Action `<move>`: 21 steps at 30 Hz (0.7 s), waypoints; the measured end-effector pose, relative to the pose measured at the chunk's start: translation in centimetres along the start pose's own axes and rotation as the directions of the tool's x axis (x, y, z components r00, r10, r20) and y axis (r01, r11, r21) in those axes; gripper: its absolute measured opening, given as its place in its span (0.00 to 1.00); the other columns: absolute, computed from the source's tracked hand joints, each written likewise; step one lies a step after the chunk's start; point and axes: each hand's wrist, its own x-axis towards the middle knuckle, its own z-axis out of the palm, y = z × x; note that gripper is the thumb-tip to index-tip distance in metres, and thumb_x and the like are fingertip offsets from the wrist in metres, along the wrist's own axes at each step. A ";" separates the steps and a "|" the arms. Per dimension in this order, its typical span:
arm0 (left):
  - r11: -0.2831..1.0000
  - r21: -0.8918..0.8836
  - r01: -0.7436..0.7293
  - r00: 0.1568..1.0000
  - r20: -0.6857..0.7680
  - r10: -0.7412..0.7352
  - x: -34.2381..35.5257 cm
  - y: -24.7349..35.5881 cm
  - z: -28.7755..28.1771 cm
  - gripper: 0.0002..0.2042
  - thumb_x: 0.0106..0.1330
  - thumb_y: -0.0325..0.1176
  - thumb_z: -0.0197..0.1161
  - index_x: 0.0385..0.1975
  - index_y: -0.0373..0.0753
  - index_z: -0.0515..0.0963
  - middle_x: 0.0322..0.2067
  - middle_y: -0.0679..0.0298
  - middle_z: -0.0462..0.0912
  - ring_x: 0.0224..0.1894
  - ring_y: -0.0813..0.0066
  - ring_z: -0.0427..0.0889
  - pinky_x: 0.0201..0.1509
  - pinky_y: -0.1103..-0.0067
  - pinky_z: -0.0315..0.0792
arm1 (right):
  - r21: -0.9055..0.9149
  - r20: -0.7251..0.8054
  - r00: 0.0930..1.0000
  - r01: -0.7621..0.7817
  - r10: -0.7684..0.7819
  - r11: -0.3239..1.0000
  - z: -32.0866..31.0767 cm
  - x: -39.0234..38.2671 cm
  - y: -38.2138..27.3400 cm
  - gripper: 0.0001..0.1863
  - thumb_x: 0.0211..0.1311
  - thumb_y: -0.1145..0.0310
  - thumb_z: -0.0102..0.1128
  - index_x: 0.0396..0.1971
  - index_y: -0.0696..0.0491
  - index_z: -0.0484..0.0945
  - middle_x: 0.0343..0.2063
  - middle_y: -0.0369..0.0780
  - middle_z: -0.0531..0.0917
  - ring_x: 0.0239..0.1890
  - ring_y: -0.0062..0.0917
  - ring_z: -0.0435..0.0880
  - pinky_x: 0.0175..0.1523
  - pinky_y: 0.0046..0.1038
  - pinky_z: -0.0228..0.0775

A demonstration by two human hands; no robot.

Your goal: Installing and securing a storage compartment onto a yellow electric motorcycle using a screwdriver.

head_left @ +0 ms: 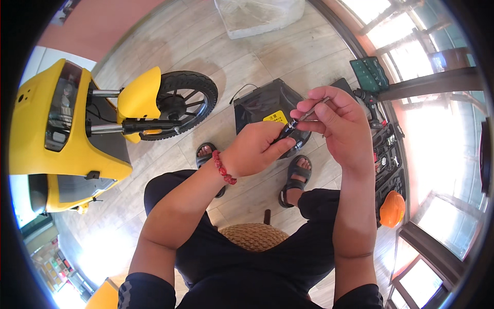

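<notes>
My left hand (260,147), with a red bead bracelet at the wrist, grips a black tool handle (283,133) with a metal end. My right hand (334,123) pinches a thin metal shaft (311,110) between thumb and fingers. The shaft's lower end is at or very close to the handle's metal end; I cannot tell whether it is inserted. Beneath my hands a dark plastic panel (256,100) with a yellow sticker lies on the floor, partly hidden by them.
At left stands a yellow two-wheeler (62,113) with its front wheel (193,98). On the right are a green bit case (368,72), a power drill (365,100), a tool case (386,170) and an orange helmet (391,208). A pale block (257,13) lies at the back. A woven stool (252,237) is under me.
</notes>
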 end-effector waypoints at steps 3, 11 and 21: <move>0.999 0.041 -0.003 1.000 0.029 0.002 0.0 0.4 -0.3 0.12 0.62 0.38 0.55 0.23 0.35 0.71 0.18 0.55 0.70 0.22 0.58 0.70 0.26 0.72 0.64 | -0.016 -0.011 1.000 0.006 -0.007 1.000 0.1 0.0 0.0 0.11 0.62 0.76 0.46 0.44 0.61 0.71 0.36 0.44 0.79 0.39 0.27 0.80 0.43 0.26 0.76; 0.999 0.037 -0.037 0.999 0.031 0.036 0.2 0.2 -0.2 0.13 0.61 0.39 0.55 0.22 0.35 0.70 0.18 0.54 0.70 0.22 0.55 0.70 0.26 0.71 0.64 | -0.105 -0.023 1.000 0.011 -0.013 0.994 0.0 0.1 0.2 0.10 0.61 0.76 0.49 0.41 0.60 0.72 0.34 0.43 0.80 0.37 0.25 0.80 0.42 0.24 0.75; 0.999 0.031 -0.013 0.997 0.082 0.011 0.2 0.2 -0.3 0.15 0.62 0.39 0.54 0.20 0.33 0.68 0.17 0.52 0.69 0.21 0.53 0.69 0.25 0.70 0.63 | -0.171 -0.032 0.999 0.010 -0.016 0.985 -0.5 0.2 0.5 0.10 0.60 0.73 0.52 0.40 0.59 0.73 0.31 0.40 0.78 0.36 0.27 0.81 0.39 0.24 0.77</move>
